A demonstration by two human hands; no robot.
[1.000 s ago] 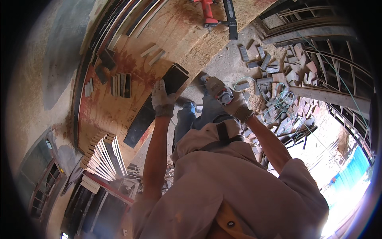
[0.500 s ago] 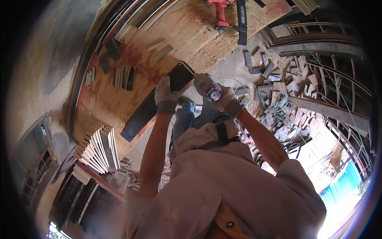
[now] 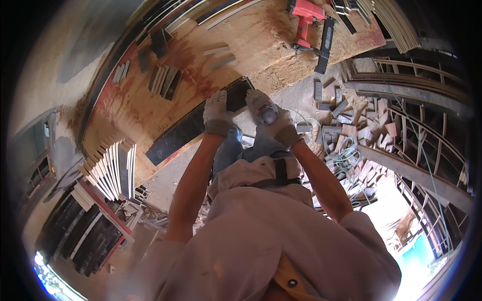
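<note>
From the head view, you are reaching both arms straight out ahead, forearms bare, both hands in knit work gloves. Your left hand (image 3: pixel 217 113) is lying flat with its fingers spread loosely on the near end of a long dark board (image 3: pixel 193 125), pressing rather than gripping it. Your right hand (image 3: pixel 275 119) is wrapping its fingers closed around the rounded body of a small power tool (image 3: pixel 262 107), red and grey, sitting just beside the board's end.

The board is flat, thin and nearly black, lying slantwise along the edge of a wide workbench (image 3: pixel 150 108) of pale, rough wood stained with reddish patches. Small cut strips (image 3: pixel 164 80) are lying in clusters on the benchtop, well apart from your hands, and a red nail gun (image 3: pixel 304 19) is resting at the far side. A fan of pale slats (image 3: pixel 113 168) is leaning off the bench's left end.

Below the bench, offcut blocks (image 3: pixel 346 113) and a coiled greenish hose (image 3: pixel 344 155) are littering a dusty floor, with curved wooden frames (image 3: pixel 411 135) stacked to the right.
</note>
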